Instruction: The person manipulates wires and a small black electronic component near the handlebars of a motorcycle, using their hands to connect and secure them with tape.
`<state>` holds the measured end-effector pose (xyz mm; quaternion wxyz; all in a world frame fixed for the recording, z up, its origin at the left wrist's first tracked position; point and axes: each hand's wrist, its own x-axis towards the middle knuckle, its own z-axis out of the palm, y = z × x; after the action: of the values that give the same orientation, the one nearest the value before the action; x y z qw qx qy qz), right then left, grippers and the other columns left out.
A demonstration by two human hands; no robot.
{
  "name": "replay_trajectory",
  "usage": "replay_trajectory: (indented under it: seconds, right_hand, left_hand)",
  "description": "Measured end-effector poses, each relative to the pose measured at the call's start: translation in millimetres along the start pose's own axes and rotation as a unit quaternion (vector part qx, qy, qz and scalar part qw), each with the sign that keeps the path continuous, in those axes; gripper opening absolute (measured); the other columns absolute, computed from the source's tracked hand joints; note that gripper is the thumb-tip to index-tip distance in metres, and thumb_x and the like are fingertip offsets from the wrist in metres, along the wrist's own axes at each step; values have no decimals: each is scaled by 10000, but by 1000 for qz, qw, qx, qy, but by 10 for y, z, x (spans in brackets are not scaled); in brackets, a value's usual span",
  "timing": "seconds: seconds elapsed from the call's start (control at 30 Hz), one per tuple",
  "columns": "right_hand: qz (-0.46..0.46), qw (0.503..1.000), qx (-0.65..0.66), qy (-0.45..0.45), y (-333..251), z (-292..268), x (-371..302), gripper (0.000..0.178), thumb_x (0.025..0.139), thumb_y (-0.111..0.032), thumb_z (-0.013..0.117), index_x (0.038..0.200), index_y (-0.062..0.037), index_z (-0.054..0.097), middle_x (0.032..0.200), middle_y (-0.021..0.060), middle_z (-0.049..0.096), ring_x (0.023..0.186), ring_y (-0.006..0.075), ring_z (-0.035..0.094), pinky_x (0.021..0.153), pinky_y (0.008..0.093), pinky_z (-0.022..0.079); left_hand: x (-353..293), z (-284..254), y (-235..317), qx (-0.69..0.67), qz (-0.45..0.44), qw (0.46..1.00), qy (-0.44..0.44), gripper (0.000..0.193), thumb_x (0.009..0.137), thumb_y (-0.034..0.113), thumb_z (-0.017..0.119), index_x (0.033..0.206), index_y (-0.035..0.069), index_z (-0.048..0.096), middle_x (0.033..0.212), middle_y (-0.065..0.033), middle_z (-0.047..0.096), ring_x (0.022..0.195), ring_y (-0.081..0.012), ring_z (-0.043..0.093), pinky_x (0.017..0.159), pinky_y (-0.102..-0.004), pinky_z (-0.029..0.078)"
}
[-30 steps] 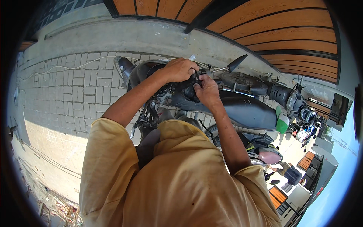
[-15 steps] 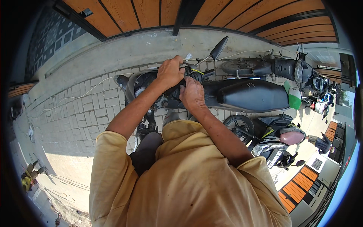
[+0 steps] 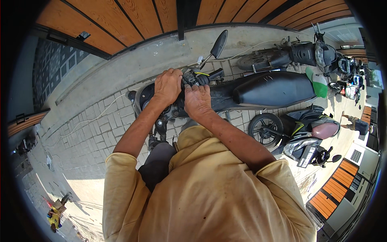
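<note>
A black motorbike (image 3: 258, 90) stands on grey paving in front of me, its long seat stretching to the right. My left hand (image 3: 167, 86) rests curled over the handlebar area beside the headlight cowl. My right hand (image 3: 196, 101) is closed over the handlebar cluster just right of it, close to a dark grip (image 3: 209, 76) with yellow wires. What the fingers pinch is hidden under both hands. A mirror (image 3: 219, 43) rises on a stalk above the hands.
A second motorbike (image 3: 298, 52) is parked by the wood-panelled wall (image 3: 133, 18) behind. A scooter with a pink-brown seat (image 3: 310, 135) stands at my right. A white cable (image 3: 92, 117) runs across the paving on the left. A person walks at the far right (image 3: 356, 123).
The view has swung so the motorbike and wall sit higher and more level. Both hands stay on the handlebar area, the left one shifted slightly left of the right.
</note>
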<state>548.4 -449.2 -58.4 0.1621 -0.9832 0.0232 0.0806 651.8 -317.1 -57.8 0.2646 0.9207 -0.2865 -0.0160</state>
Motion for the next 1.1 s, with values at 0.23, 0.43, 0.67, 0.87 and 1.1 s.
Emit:
replay_trajectory:
  seconds: [0.23, 0.43, 0.67, 0.87, 1.1]
  right_hand:
    - [7, 994, -93, -54, -96, -189, -39, 594, 939, -307, 725, 1457, -33, 626, 1229, 167, 704, 1216, 353, 644, 1200, 598, 329]
    - [-16, 994, -108, -28, -22, -104, -73, 658, 950, -374, 740, 1498, -39, 595, 1274, 166, 690, 1244, 356, 625, 1247, 618, 281]
    - [-21, 999, 6, 38, 97, -172, -61, 416, 1048, -385, 624, 1309, -84, 747, 1160, 135, 750, 1175, 342, 661, 1181, 575, 358]
    - [-10, 991, 30, 133, 215, -85, 221, 320, 1011, -375, 660, 881, -148, 843, 861, 104, 782, 889, 343, 730, 975, 499, 470]
    - [122, 980, 148, 46, 289, -157, 384, 275, 849, -451, 793, 803, -190, 864, 832, 87, 794, 823, 349, 753, 889, 472, 527]
  left_hand:
    - [-24, 57, -134, -28, -22, 999, 13, 132, 957, 139, 699, 1052, 115, 788, 1031, -118, 795, 1021, -356, 715, 899, -510, 495]
    - [156, 62, -210, -134, -147, 977, -81, 163, 953, 161, 717, 1048, 116, 843, 919, -146, 805, 891, -351, 762, 826, -467, 564]
    - [406, 157, -494, -197, -165, 952, -166, 207, 952, 180, 716, 1078, 96, 856, 892, -153, 806, 841, -280, 775, 789, -406, 581]
    - [529, 342, -683, -250, -158, 933, -204, 170, 970, 61, 705, 1056, -25, 824, 828, -52, 758, 754, -120, 663, 716, -320, 552]
    - [587, 297, -650, -325, -156, 896, -259, 141, 993, 28, 707, 1054, -64, 796, 862, -44, 747, 772, -121, 653, 739, -306, 555]
